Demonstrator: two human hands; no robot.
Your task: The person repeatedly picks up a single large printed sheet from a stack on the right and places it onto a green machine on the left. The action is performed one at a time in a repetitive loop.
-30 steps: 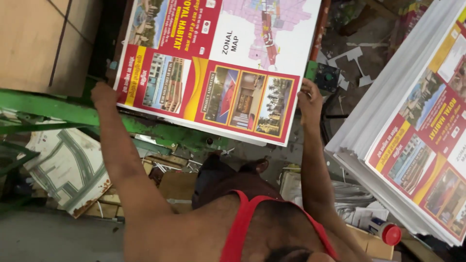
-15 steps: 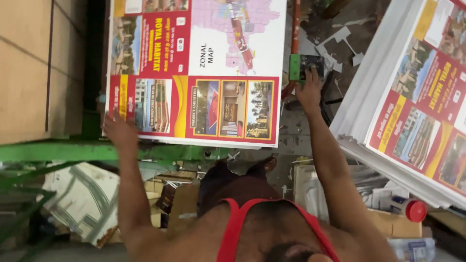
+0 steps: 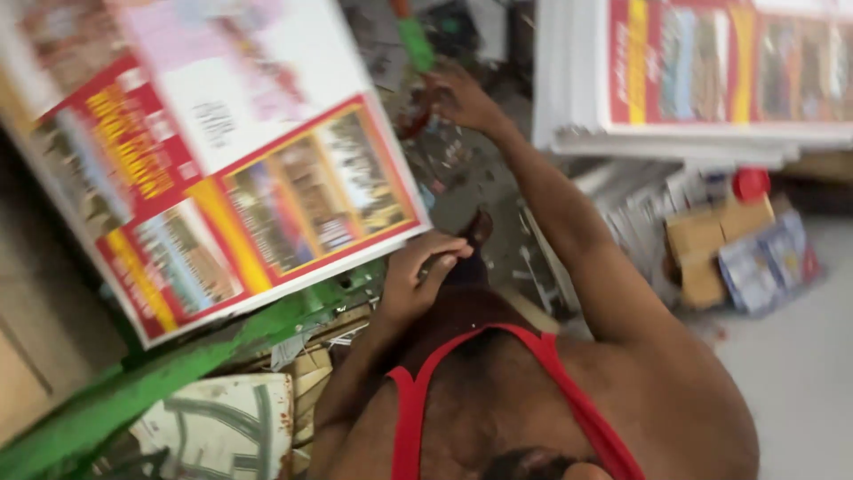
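Swung round since half a second ago, the big printed sheet (image 3: 213,160) now lies tilted across the upper left of the view, and the left hand (image 3: 418,280) has come off its far edge to the near corner. That hand's fingers (image 3: 440,253) curl against the sheet's lower right corner, apparently pinching the edge, though blur leaves the grip uncertain. The right hand (image 3: 462,93) is stretched out well apart from the sheet, fingers loosely spread, holding nothing, above a floor (image 3: 471,178) littered with paper scraps.

One sheet is in hand; a second stack of like sheets (image 3: 702,80) sits at upper right, its white edges layered thick. The sheet shows red and yellow panels, small building photographs and a white section with a pink map. It rests on a green metal frame (image 3: 160,378). Below the stack, cardboard boxes (image 3: 711,240) hold blurred packets, with one red cap (image 3: 751,182) beside them. A pale patterned board (image 3: 222,427) lies under the frame.
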